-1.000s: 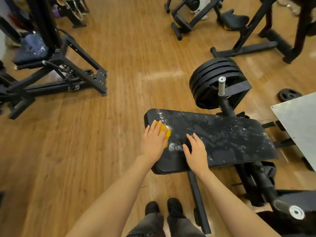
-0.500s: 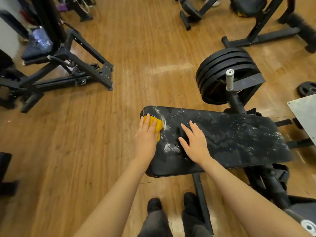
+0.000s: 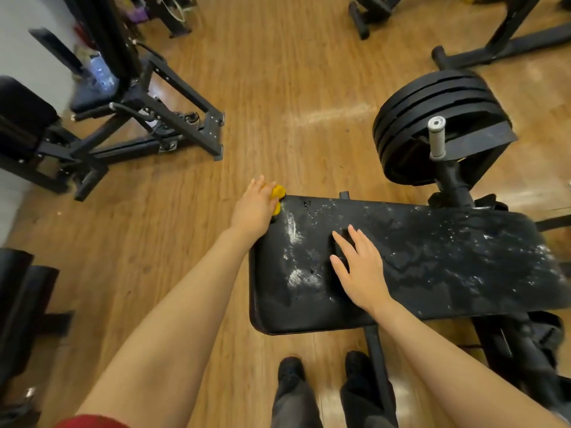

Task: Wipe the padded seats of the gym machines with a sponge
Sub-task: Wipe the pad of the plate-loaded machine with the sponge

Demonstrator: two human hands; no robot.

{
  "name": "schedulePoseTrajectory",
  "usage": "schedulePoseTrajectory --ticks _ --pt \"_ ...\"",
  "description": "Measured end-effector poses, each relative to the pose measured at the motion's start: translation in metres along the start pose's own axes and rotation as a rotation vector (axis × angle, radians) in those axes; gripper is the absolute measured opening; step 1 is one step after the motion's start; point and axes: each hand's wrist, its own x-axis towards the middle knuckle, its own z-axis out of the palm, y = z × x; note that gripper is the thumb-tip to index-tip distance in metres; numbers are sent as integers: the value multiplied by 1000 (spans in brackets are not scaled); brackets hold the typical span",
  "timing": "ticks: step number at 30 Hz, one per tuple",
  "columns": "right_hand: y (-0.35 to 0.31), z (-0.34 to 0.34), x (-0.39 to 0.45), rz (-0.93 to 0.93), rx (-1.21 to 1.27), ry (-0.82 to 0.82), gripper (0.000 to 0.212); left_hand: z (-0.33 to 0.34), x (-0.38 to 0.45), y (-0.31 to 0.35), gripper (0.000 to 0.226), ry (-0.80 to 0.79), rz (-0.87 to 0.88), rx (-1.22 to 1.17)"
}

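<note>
Your left hand (image 3: 255, 208) has slid the sponge (image 3: 277, 193) to the seat's (image 3: 432, 257) far left corner, fingers curled over it. Your right hand (image 3: 360, 270) stays flat, fingers spread, mid-seat.

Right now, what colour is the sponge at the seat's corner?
Yellow. The sponge under the left hand shows best in the head view.

1. The seat (image 3: 417, 267) is covered in black padded vinyl, wet and streaked with white foam.
2. The sponge (image 3: 277, 193) is seen as yellow, soft foam.
3. The floor (image 3: 278, 88) is laid in glossy wood planks.
4. The frames (image 3: 173, 118) are finished in matt black metal.
5. The plates (image 3: 432, 97) are coated matt black.
</note>
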Motion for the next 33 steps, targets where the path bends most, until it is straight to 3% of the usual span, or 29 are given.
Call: schedulePoseTrajectory --ticks 7,12,18,24,27,33 --pt "18 0 11 102 -49 -26 52 12 -71 -16 52 16 222 150" --pt "20 4 12 86 -55 0 59 9 -20 -6 46 -20 356 358" --pt "22 10 9 94 -74 30 58 14 28 33 47 -120 297 474" --pt "23 11 9 92 -65 45 57 -5 -59 -8 47 -35 540 497" --pt "22 11 9 95 -70 41 56 -5 -80 -23 47 -62 540 502" --pt "22 9 9 98 -74 35 56 18 18 37 46 -192 442 512"
